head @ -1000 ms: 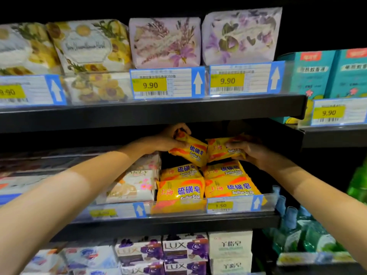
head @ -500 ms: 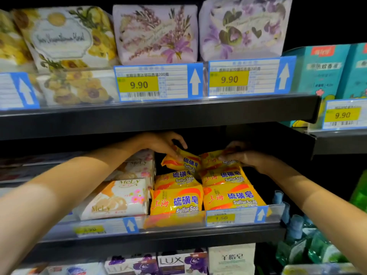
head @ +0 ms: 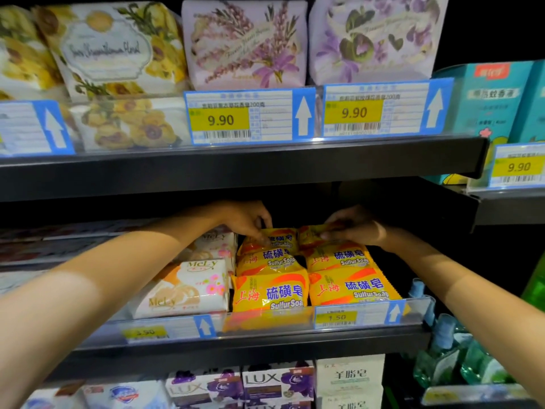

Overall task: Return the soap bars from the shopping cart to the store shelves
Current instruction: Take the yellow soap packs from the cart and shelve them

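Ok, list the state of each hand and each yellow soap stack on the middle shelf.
Left hand: fingers on the back left sulfur soap, setting it down.
Right hand: fingers on the back right sulfur soap.
Left stack: flat, label up.
Right stack: flat, label up.

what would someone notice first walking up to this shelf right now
Two bare hands, left hand and right hand, each press a yellow sulfur soap pack at the back of the middle shelf. Above them, big yellow 9.90 price tags sit under floral-wrapped soaps.
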Demonstrator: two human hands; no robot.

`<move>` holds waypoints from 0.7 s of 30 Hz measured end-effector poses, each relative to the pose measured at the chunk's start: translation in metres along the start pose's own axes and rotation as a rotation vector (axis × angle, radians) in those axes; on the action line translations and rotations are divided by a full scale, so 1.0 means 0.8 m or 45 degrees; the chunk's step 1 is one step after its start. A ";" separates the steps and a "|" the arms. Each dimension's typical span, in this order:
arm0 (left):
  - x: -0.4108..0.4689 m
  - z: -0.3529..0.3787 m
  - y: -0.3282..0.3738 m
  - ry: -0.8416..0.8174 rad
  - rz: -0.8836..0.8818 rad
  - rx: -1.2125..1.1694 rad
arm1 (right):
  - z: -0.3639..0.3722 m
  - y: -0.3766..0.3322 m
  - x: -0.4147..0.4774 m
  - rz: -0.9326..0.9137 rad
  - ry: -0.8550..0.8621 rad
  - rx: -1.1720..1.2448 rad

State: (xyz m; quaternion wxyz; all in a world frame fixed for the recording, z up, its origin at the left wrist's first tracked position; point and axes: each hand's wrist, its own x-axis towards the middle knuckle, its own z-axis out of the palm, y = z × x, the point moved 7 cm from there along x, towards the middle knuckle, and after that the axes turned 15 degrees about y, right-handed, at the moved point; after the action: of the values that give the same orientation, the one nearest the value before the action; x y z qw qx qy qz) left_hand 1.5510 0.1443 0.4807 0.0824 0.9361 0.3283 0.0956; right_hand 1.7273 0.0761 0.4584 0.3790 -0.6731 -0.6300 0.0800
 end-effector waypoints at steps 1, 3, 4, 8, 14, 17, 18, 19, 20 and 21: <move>-0.001 -0.001 0.000 -0.003 0.001 0.018 | 0.000 -0.003 0.000 -0.022 -0.002 -0.030; -0.005 -0.001 0.001 -0.009 -0.021 0.041 | 0.001 -0.003 -0.003 -0.040 -0.001 -0.069; -0.008 -0.001 0.002 -0.011 -0.039 0.043 | 0.001 -0.003 -0.005 -0.042 -0.002 -0.078; -0.025 -0.007 0.020 0.040 -0.101 0.006 | -0.015 -0.014 -0.021 -0.053 0.097 -0.088; -0.080 -0.027 0.067 0.160 -0.130 0.072 | -0.030 -0.053 -0.065 -0.098 0.075 -0.025; -0.122 -0.036 0.094 0.341 -0.135 0.115 | -0.042 -0.077 -0.100 -0.168 0.107 -0.129; -0.137 -0.039 0.107 0.427 -0.106 0.141 | -0.048 -0.089 -0.114 -0.233 0.152 -0.149; -0.154 -0.040 0.118 0.513 -0.080 0.167 | -0.053 -0.101 -0.129 -0.305 0.204 -0.148; -0.171 -0.038 0.129 0.586 -0.063 0.189 | -0.056 -0.113 -0.147 -0.371 0.250 -0.143; -0.189 -0.033 0.138 0.643 -0.057 0.199 | -0.057 -0.122 -0.166 -0.429 0.290 -0.142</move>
State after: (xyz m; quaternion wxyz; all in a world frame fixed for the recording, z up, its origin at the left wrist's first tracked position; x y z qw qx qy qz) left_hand 1.4953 -0.0335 0.5110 -0.0725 0.8787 0.3654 0.2986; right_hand 1.6514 -0.0711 0.5014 0.4180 -0.5827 -0.6903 -0.0961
